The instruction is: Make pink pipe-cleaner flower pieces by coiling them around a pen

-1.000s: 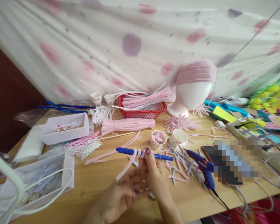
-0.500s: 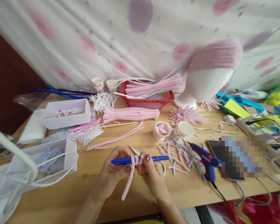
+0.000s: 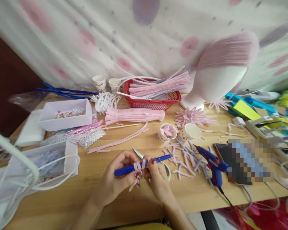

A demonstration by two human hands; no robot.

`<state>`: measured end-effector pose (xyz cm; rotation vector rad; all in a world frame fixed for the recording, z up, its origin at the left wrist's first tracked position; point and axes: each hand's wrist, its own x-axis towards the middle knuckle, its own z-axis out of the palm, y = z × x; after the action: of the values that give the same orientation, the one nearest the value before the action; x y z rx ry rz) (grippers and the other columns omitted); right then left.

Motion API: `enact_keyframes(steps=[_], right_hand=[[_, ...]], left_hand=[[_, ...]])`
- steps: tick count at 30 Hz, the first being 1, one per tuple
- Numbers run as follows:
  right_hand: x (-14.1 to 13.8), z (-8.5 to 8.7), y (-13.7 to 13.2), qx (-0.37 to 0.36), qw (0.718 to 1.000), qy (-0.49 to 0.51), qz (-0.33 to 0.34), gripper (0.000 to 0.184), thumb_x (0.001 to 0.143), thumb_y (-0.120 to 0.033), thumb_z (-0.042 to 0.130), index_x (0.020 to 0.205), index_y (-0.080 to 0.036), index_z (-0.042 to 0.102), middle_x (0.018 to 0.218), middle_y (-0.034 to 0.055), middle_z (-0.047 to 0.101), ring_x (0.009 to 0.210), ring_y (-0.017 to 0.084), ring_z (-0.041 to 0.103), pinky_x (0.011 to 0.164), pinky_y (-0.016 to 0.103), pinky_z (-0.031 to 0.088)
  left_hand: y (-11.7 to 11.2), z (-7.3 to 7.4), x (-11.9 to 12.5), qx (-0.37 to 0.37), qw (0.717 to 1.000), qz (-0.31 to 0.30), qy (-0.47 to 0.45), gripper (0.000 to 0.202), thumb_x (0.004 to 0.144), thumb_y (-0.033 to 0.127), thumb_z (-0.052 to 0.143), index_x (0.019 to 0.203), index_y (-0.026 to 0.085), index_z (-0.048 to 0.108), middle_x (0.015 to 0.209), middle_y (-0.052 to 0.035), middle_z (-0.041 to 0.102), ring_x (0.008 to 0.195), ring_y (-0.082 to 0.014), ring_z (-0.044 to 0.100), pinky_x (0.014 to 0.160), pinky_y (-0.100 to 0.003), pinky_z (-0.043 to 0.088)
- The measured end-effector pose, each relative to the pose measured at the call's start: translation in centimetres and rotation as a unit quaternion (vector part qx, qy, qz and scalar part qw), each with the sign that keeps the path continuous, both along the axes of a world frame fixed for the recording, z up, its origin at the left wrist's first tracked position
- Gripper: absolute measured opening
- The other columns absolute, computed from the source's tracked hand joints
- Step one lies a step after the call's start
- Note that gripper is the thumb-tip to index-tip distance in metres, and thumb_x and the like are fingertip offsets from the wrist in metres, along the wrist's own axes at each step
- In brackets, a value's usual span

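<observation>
Both hands hold a blue pen (image 3: 126,171) level above the front of the table. A pink pipe cleaner (image 3: 137,165) is coiled around its middle in loose turns, its loose end dipping below the pen. My left hand (image 3: 117,179) is closed around the left part, with thumb and fingers pressing on the pipe cleaner. On the right side, my right hand (image 3: 156,175) pinches the pen and the coil's other end, thumb on top. Behind the hands, a pair of scissors (image 3: 137,153) shows only its blade tips. A roll of tape (image 3: 167,171) is half hidden by my right hand.
Cut pipe cleaner pieces (image 3: 182,159) and a blue glue gun (image 3: 214,164) lie to the right, beside a phone (image 3: 230,163). Paper cups (image 3: 190,132), a red basket (image 3: 153,104) and a foam head (image 3: 220,81) stand behind. White boxes (image 3: 66,121) and a lamp arm (image 3: 14,150) occupy the left.
The pipe cleaner's long hanging tail has been wound further around the pen and now shows only a short end. The pen has tilted, its right end higher.
</observation>
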<state>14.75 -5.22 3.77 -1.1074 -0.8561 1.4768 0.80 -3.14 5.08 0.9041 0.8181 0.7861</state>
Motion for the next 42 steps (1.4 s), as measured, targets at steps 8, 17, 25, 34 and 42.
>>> enact_keyframes(steps=[8,17,25,34,42], right_hand=[[-0.2,-0.2,-0.2,-0.027,0.999,0.026,-0.011,0.057,0.077,-0.073,0.053,0.058,-0.019,0.048,0.046,-0.0070,0.030,0.038,0.006,0.019,0.034,0.021,0.020],[0.4,-2.0,-0.9,-0.003,0.999,-0.022,0.034,0.053,0.088,-0.066,0.039,0.065,-0.020,0.051,0.059,-0.0019,0.044,0.049,0.012,0.039,0.048,0.024,0.037],[1.2,-0.2,0.1,0.188,0.929,-0.268,0.173,0.083,0.086,-0.072,0.001,0.055,-0.020,0.058,0.056,0.0046,0.057,0.059,0.018,0.053,0.065,0.028,0.038],[2.7,1.4,-0.4,0.125,0.849,-0.472,0.200,0.038,0.099,-0.040,0.030,0.085,-0.018,0.057,0.075,0.0048,0.065,0.064,0.016,0.055,0.061,0.025,0.031],[6.0,4.3,0.1,0.182,0.781,-0.507,0.316,0.026,0.091,-0.022,0.038,0.067,-0.018,0.046,0.057,-0.0031,0.043,0.051,0.010,0.035,0.054,0.024,0.024]], left_hand=[[-0.3,0.3,0.1,0.021,0.999,0.011,0.029,0.029,0.076,0.035,0.072,0.092,0.020,0.053,0.073,0.0015,0.061,0.055,-0.0087,0.054,0.054,-0.021,0.052],[-0.3,-0.1,-0.1,0.037,0.999,-0.006,0.010,0.016,0.081,0.027,0.066,0.093,0.020,0.057,0.071,0.0025,0.061,0.058,-0.0098,0.057,0.054,-0.019,0.052],[0.1,-0.7,-0.9,0.104,0.991,-0.037,0.081,0.035,0.085,0.036,0.062,0.116,0.019,0.059,0.082,-0.0036,0.067,0.064,-0.0142,0.062,0.060,-0.022,0.053],[0.3,-0.4,-0.7,0.075,0.988,0.020,0.130,0.018,0.083,0.031,0.061,0.097,0.019,0.061,0.080,-0.0019,0.069,0.067,-0.0136,0.065,0.062,-0.020,0.053],[0.6,1.5,-0.8,0.014,0.982,-0.055,0.178,0.018,0.070,0.023,0.063,0.085,0.015,0.067,0.059,0.0019,0.063,0.046,-0.0094,0.054,0.044,-0.018,0.048]])
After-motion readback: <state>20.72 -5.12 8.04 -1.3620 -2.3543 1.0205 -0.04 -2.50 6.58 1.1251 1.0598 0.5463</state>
